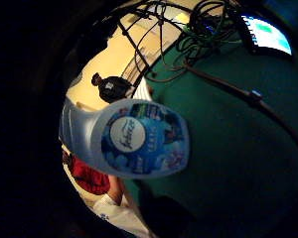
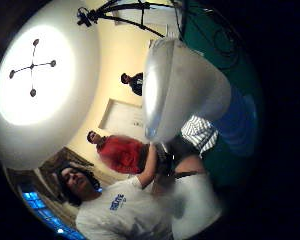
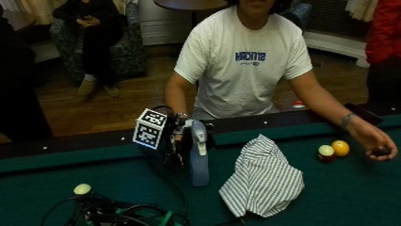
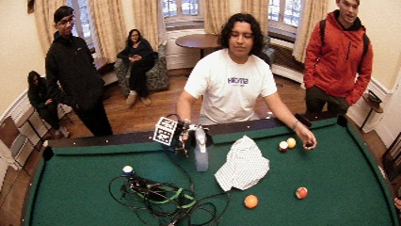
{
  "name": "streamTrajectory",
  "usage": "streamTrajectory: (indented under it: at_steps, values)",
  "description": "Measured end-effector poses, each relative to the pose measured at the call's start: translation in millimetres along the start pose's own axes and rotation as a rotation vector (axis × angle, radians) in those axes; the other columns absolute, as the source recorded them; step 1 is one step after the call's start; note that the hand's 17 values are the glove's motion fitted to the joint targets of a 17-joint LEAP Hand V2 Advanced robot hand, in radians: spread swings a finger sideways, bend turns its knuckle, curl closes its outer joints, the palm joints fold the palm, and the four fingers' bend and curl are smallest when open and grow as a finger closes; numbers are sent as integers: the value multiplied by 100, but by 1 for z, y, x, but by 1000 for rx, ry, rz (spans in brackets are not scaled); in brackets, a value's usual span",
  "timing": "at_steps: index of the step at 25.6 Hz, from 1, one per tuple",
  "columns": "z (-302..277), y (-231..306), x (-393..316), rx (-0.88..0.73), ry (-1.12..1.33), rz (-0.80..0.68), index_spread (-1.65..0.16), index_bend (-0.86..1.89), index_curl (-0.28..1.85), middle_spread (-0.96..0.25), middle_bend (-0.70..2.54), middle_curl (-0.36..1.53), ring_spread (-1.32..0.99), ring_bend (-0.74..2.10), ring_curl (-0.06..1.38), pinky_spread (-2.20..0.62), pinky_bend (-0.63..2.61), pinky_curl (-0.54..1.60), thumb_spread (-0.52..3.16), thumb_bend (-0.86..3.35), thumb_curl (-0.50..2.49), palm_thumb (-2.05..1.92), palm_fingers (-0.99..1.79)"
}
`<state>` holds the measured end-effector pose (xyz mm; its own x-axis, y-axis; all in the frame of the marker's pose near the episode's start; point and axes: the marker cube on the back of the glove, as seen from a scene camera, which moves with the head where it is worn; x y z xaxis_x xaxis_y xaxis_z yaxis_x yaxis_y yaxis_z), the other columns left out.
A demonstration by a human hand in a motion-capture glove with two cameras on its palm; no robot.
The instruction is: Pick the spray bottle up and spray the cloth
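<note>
1. Table (image 3: 351, 197), green felt, carries everything.
2. Cloth (image 3: 263, 179), striped and limp, lies crumpled just beside the bottle.
3. Spray bottle (image 3: 199, 160) stands upright; smooth plastic, probably slippery, best taken at the neck.
4. Right hand (image 3: 179, 139) is wrapped around that neck.

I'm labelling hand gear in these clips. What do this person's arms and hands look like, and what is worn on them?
The right hand wears a black glove with black straps; a watch or band shows at that wrist. The other hand is bare, with a thin bracelet on its wrist. Both arms come out of the short sleeves of a white T-shirt with blue chest lettering.
</note>
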<state>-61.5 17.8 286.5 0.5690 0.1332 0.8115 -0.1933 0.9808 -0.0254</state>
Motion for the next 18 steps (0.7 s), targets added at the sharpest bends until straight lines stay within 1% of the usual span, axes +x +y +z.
streamTrajectory:
  at_steps: [4, 9, 13, 18]
  values:
    - [13, -7, 4, 32, -33, 0, -34, 8, 30, -11, 36, 42, -13, 61, 38, 6, 56, 41, 91, -4, 47, 67, 22]
    - [22, -10, 12, 76, -17, -42, -31, 5, 26, -11, 35, 40, -13, 64, 38, 6, 57, 40, 89, -4, 45, 66, 27]
    - [26, -23, 13, 111, -5, -50, -30, 5, 23, -11, 36, 40, -14, 66, 38, 3, 57, 39, 87, -4, 43, 65, 31]
    - [34, -45, 11, 84, -7, -43, -29, 8, 21, -11, 35, 39, -16, 68, 38, 1, 55, 39, 87, -4, 42, 64, 35]
